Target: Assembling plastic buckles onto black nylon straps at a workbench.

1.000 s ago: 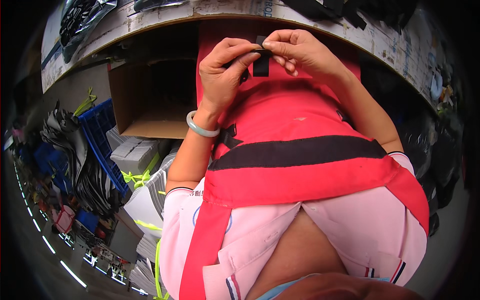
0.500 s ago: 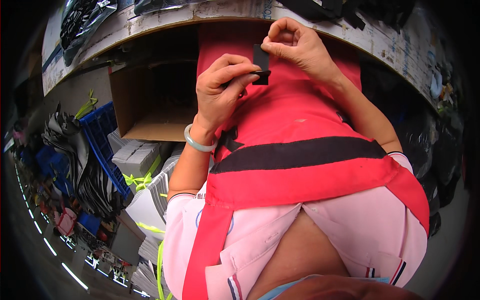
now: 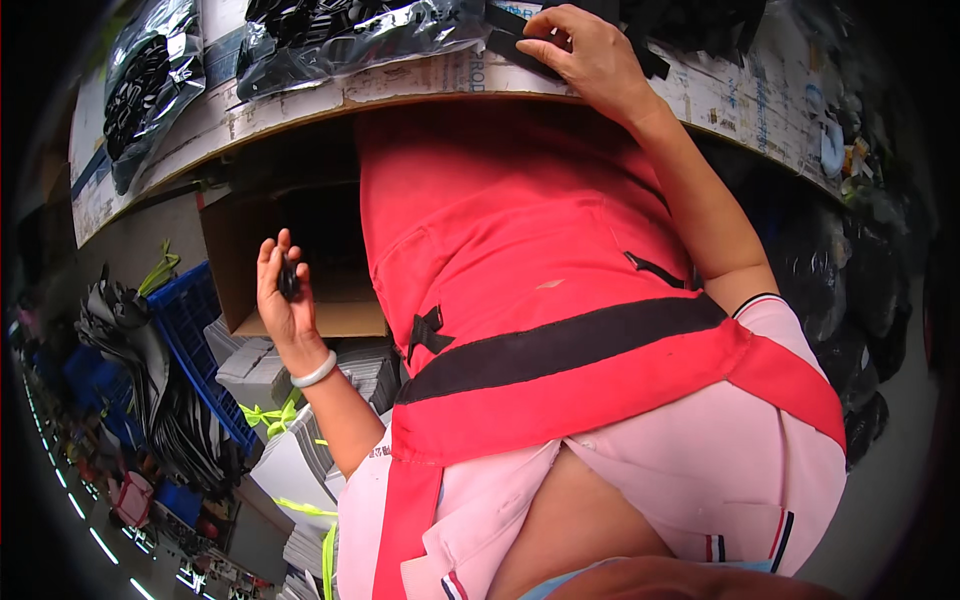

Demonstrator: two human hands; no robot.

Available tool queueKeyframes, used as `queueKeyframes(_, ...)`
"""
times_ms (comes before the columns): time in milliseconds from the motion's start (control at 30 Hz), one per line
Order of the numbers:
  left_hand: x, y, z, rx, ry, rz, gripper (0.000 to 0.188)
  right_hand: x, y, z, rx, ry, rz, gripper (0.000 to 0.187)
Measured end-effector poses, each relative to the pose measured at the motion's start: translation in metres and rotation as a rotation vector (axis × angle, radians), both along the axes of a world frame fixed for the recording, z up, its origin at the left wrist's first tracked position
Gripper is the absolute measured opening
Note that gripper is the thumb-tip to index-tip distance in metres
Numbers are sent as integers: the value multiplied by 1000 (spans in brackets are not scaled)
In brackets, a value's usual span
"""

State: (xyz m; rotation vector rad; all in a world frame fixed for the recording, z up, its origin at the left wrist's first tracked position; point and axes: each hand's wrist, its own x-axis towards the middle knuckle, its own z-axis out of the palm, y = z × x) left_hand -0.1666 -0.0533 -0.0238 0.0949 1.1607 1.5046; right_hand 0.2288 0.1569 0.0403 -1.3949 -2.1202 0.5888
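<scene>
My left hand [image 3: 287, 310] is out to the side, in front of the cardboard box [image 3: 355, 318] below the table. Its fingers are curled around a small black piece [image 3: 289, 281], whose shape is mostly hidden. Over the table edge, my right hand [image 3: 597, 65] reaches to some flat black strips [image 3: 515, 48]. Its thumb and fingertips are bent and slightly apart, right above or touching one strip; contact is hard to make out. Nothing shows held in it.
Clear bags of black pieces [image 3: 365, 45] lie on the worn white tabletop [image 3: 440, 78]. On the left are a blue crate [image 3: 205, 345], dark curled sheets [image 3: 150, 370] and stacked pale sheets [image 3: 300, 455] with yellow-green ties. Dark bags [image 3: 850, 330] stand at right.
My hands have parted from in front of the red apron. The left dropped to the left side with a black piece; the right moved up to the strips on the table, which now shows more fully.
</scene>
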Motion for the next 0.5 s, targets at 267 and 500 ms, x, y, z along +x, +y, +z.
queueKeyframes(267,116,53,4,35,-262,-296,30,-4,-5,-18,234,-177,86,25)
queueKeyframes(500,141,69,19,157,-27,-511,37,-7,-6,-4,158,-120,125,15)
